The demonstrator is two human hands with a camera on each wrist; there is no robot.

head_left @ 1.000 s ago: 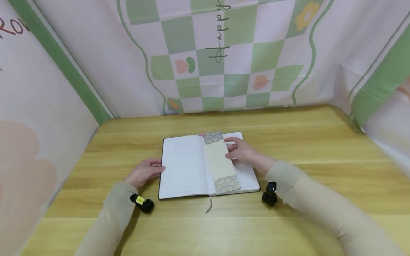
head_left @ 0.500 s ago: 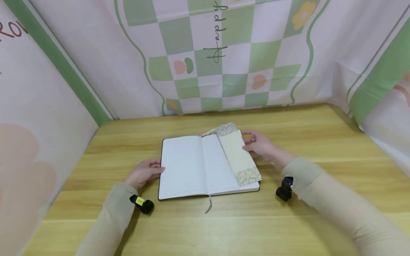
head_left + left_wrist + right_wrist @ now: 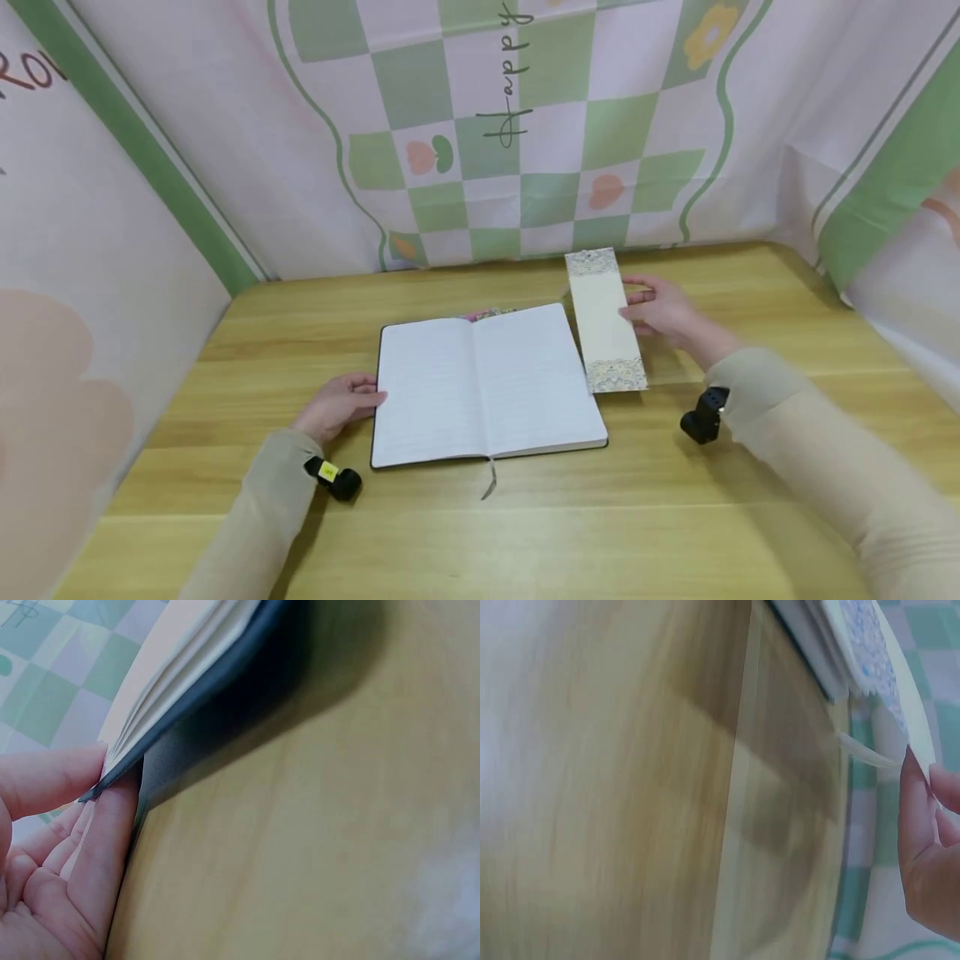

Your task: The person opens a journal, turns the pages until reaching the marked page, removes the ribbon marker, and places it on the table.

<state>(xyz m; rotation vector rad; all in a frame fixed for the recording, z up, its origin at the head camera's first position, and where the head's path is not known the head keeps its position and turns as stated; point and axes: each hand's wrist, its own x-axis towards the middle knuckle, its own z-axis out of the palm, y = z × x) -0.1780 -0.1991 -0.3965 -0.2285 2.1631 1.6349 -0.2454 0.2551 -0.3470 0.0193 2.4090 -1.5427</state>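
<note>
A notebook (image 3: 427, 392) with a dark cover lies open at lined white pages, its ribbon marker (image 3: 491, 482) trailing from the bottom edge. My left hand (image 3: 335, 408) holds the left edge; the left wrist view shows thumb above and fingers under the cover (image 3: 217, 679), which is lifted off the table there. A long cream bookmark (image 3: 603, 321) with lace-patterned ends is pinched at its right edge by my right hand (image 3: 667, 317). It is held beside the notebook's upper right corner. In the right wrist view, the thumb and fingers (image 3: 916, 802) grip its edge.
A colourful patterned strip (image 3: 491, 314) peeks out past the notebook's top edge, mostly hidden. The wooden table (image 3: 480, 533) ends at a green and white checked cloth (image 3: 555, 167) behind. Black wrist cameras (image 3: 705, 417) sit on both forearms.
My right hand has drawn the bookmark rightward and away from me, off the right-hand page. The patterned strip behind the notebook shows more than a second ago. My left hand has stayed still.
</note>
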